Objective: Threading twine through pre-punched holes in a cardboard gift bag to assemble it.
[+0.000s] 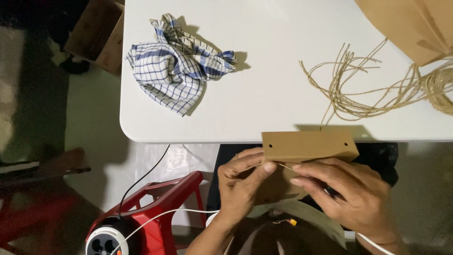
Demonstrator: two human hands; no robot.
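Observation:
A small brown paper bag with two punched holes along its top is held in front of the table's near edge. My left hand grips its lower left part, thumb and fingers pinched around a thin strand of twine. My right hand holds the bag from the right, its fingertips at the other end of that strand. More loose twine strands lie on the white table just beyond the bag.
A crumpled blue-and-white checked cloth lies at the table's left. Brown paper bags and a twine bundle sit at the far right. Below left stand a red plastic stool and a cable reel.

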